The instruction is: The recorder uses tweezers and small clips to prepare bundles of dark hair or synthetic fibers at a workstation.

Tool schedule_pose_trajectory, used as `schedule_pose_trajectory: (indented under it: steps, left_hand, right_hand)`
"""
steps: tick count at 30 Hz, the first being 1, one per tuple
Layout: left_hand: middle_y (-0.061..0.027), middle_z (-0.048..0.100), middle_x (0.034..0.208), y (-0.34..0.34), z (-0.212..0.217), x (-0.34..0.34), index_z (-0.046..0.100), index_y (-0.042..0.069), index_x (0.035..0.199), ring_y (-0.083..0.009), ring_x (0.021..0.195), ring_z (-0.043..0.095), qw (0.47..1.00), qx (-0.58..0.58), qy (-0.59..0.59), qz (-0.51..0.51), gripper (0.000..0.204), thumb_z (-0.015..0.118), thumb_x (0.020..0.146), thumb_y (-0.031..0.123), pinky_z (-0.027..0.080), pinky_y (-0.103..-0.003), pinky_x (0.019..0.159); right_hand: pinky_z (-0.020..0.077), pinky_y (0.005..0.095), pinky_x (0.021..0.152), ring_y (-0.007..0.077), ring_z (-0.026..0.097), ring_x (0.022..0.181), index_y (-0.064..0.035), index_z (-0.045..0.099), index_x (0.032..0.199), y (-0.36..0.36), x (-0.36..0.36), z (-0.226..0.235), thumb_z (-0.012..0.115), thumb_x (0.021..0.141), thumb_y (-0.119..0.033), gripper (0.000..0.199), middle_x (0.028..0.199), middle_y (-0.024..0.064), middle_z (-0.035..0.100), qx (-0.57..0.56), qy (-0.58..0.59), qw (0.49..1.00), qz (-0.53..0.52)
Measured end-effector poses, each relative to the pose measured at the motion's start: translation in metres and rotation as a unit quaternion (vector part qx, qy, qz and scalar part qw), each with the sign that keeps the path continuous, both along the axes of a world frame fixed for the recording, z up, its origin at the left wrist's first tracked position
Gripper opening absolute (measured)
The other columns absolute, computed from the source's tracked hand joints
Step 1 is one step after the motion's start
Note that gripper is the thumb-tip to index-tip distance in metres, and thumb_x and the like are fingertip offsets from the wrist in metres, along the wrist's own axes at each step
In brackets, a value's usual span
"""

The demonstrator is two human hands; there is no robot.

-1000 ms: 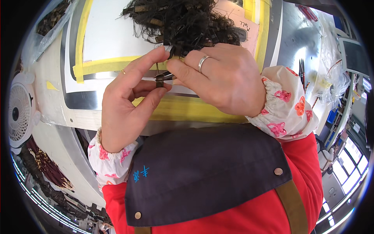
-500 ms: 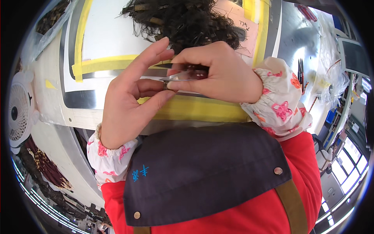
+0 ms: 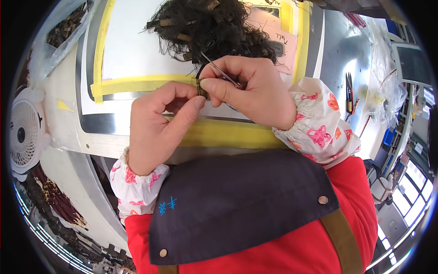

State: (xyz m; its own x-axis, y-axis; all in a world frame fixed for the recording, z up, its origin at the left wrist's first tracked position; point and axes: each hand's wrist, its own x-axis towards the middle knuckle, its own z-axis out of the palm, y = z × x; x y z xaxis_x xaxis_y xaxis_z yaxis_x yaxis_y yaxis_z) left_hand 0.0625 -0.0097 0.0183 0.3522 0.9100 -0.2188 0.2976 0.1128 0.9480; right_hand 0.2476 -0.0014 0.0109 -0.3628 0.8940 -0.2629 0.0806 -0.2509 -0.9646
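My left hand (image 3: 159, 123) is closed, with thumb and forefinger pinching the lower end of a small dark brown strip (image 3: 199, 87). My right hand (image 3: 251, 86) meets it there, its thumb and fingertips at the strip's upper end. A slim, pointed metal tool (image 3: 219, 69) lies in my right hand, its tip jutting up to the left; whether it is scissors or tweezers I cannot tell. Just beyond my hands lies a tangled pile of black threads (image 3: 210, 27) with several similar brown strips in it.
Yellow tape (image 3: 146, 83) frames a white sheet (image 3: 130, 41) on the table. A pink card (image 3: 285, 55) lies beside the pile. Black slender tools (image 3: 350, 91) and clear plastic (image 3: 388, 98) are at the right. At the left stand a white fan (image 3: 27, 132) and a bag of brown strips (image 3: 64, 29).
My left fingers have folded from outstretched into a pinch. The metal tool has turned from lying flat to pointing up-left, and the brown strip now shows upright between my hands.
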Motion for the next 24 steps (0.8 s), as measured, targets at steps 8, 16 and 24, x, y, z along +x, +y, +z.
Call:
schedule_pose_trajectory:
  steps: [8,16,24]
  left_hand:
    - [-0.0059,0.059,0.065,-0.005,-0.007,0.001,0.059,0.000,0.079,-0.0111,0.058,0.057,0.989,0.135,0.063,0.011,0.007,0.065,0.078,0.004,0.046,-0.023,0.056]
    - [-0.0074,0.059,0.070,0.004,0.004,-0.012,0.059,0.000,0.077,-0.0135,0.055,0.056,0.970,0.152,0.166,-0.088,0.010,0.067,0.076,0.006,0.042,-0.022,0.050]
    - [-0.0049,0.058,0.065,0.010,0.001,-0.012,0.059,-0.002,0.081,-0.0084,0.058,0.054,0.988,0.127,0.086,-0.006,0.007,0.063,0.078,0.003,0.042,-0.021,0.053]
  right_hand:
    - [0.0401,0.0172,0.051,0.0023,0.050,0.057,0.0013,0.058,0.089,-0.001,-0.003,-0.001,0.058,0.085,-0.011,0.013,0.067,0.0011,0.060,-0.048,0.069,0.993,-0.084]
    - [0.0401,0.0176,0.053,0.0018,0.050,0.059,0.0010,0.059,0.087,0.004,0.006,0.001,0.059,0.084,-0.010,0.012,0.068,0.0006,0.061,-0.113,0.102,0.984,-0.093]
    - [0.0430,0.0169,0.059,0.0037,0.054,0.067,0.0022,0.057,0.096,-0.006,-0.007,-0.002,0.053,0.088,-0.007,0.013,0.074,0.0014,0.060,-0.037,0.027,0.998,-0.046]
